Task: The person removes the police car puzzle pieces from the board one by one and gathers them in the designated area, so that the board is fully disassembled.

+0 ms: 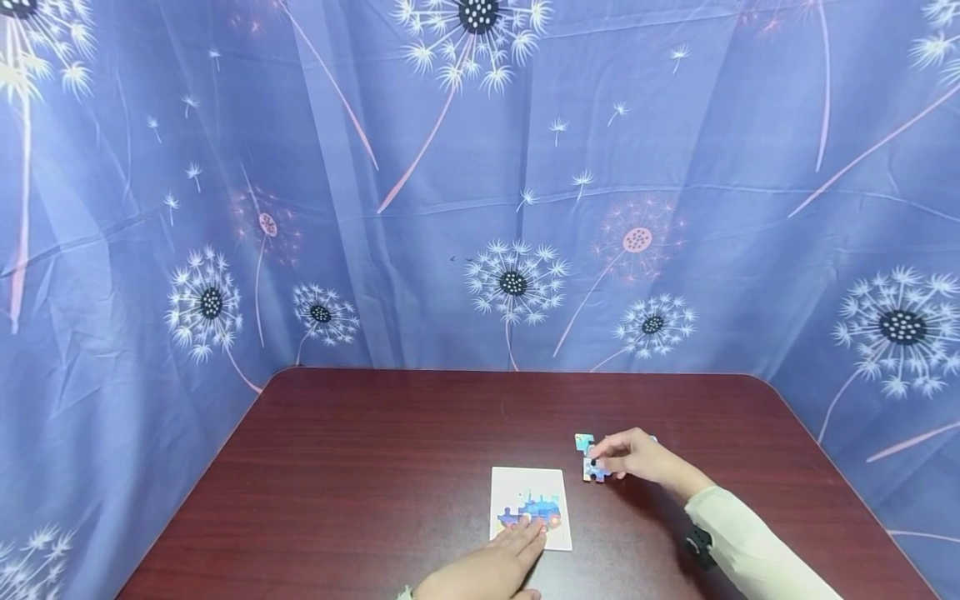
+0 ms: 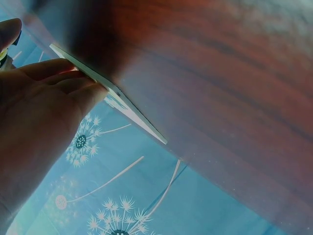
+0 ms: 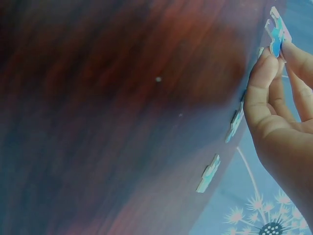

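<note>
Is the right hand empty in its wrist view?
No, the right hand pinches a puzzle piece between its fingers.

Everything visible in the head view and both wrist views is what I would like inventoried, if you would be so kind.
table: one, reddish brown, in front of the person
curtain: at least one, blue with white and pink dandelions, around the table's far side and flanks
picture board: one, white with a mostly blue picture, on the table
loose puzzle pieces: several (exact count hidden), pale and blue, right of the board
held puzzle piece: one, blue and white, in the right hand
wrist device: one, black, at the right cuff
sleeves: two, pale, on the arms
left hand: one, fingers on the board
right hand: one, pinching the held piece
</note>
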### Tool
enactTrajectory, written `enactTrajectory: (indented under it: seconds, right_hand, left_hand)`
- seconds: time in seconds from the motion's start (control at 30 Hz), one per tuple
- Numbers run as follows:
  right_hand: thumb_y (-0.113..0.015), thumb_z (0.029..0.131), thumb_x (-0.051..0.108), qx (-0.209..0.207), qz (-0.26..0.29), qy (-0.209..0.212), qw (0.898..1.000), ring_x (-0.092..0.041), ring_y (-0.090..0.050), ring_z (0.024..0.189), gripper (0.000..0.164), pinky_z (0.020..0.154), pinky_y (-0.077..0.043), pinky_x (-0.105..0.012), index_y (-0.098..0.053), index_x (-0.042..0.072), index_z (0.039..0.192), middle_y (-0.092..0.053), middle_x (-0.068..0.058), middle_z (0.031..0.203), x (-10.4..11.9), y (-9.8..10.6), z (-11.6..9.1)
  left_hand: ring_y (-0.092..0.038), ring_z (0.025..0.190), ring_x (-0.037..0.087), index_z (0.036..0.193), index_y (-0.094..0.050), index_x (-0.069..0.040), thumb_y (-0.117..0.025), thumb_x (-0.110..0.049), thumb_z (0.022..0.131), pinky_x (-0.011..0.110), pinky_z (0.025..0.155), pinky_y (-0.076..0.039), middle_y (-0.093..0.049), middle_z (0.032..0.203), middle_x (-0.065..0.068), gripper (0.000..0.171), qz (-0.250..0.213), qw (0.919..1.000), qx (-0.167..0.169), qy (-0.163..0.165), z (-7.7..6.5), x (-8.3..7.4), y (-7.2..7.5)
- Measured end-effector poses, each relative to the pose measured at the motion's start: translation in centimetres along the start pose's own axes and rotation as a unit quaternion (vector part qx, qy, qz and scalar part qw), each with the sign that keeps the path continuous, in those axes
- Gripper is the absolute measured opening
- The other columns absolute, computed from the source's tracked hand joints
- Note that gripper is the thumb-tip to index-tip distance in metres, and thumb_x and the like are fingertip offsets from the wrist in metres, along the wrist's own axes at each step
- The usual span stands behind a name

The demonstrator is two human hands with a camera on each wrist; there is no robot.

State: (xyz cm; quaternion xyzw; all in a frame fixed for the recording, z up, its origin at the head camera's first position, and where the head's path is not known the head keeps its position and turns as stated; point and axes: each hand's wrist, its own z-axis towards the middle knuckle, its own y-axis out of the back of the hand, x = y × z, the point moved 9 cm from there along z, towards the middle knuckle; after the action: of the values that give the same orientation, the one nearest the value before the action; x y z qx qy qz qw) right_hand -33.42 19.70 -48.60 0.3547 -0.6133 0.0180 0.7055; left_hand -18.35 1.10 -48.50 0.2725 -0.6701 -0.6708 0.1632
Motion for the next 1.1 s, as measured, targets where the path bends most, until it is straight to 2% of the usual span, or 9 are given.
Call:
enactTrajectory:
  seconds: [0.43,0.7,1.1]
  right_hand:
    - [-0.068,0.085,0.001,-0.037,-0.055,-0.007,0.998,-0.013,-0.052,0.054,0.014,0.047,-0.044,-0.026,-0.072,-0.004,0.097,-0.067,-0.012,0.085,0.13,-0.13,0.33]
    - [-0.069,0.083,-0.002,-0.062,-0.101,0.017,0.993,-0.008,-0.051,0.052,0.011,0.046,-0.042,-0.023,-0.073,-0.003,0.093,-0.065,-0.01,0.081,0.25,-0.18,0.41]
    - [-0.068,0.082,-0.003,-0.069,-0.105,-0.002,0.992,-0.009,-0.051,0.053,0.009,0.046,-0.042,-0.023,-0.073,-0.002,0.09,-0.063,-0.005,0.079,-0.04,-0.22,0.52]
  left_hand:
    - [-0.032,0.14,0.022,0.143,-0.041,-0.001,-0.052,-0.039,0.096,0.029,0.109,-0.034,-0.038,0.15,0.011,0.061,0.009,0.9999,0.006,0.006,0.32,0.17,-0.32]
    - [-0.033,0.14,0.022,0.143,-0.041,-0.001,-0.054,-0.039,0.095,0.029,0.109,-0.034,-0.038,0.15,0.011,0.062,0.013,0.9999,0.004,0.01,0.32,0.19,-0.32]
    - [-0.031,0.141,0.024,0.144,-0.039,0.001,-0.052,-0.037,0.096,0.029,0.11,-0.033,-0.036,0.152,0.013,0.062,-0.004,0.9999,0.01,-0.002,0.08,0.12,-0.24]
